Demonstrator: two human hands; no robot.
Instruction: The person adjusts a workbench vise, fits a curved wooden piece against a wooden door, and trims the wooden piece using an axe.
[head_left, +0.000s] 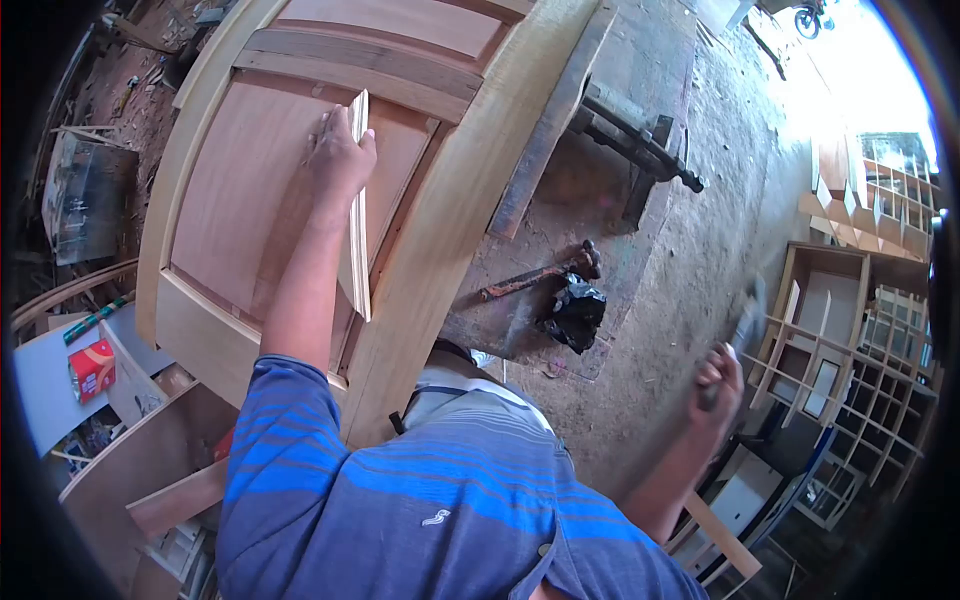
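Observation:
My left hand grips a thin strip of wood moulding near its upper end, over the recessed panel of a wooden door. The strip slants along the panel's right side. Out to the right, away from the door, my raised right hand is closed around a hammer, whose upper part is smeared by motion. Another hammer with a worn handle lies on the workbench, beside a crumpled black plastic bag.
A metal vise is fixed to the bench right of the door. Wooden frames and lattices stand at the right. Lower left are a red packet, a green tube and wood offcuts.

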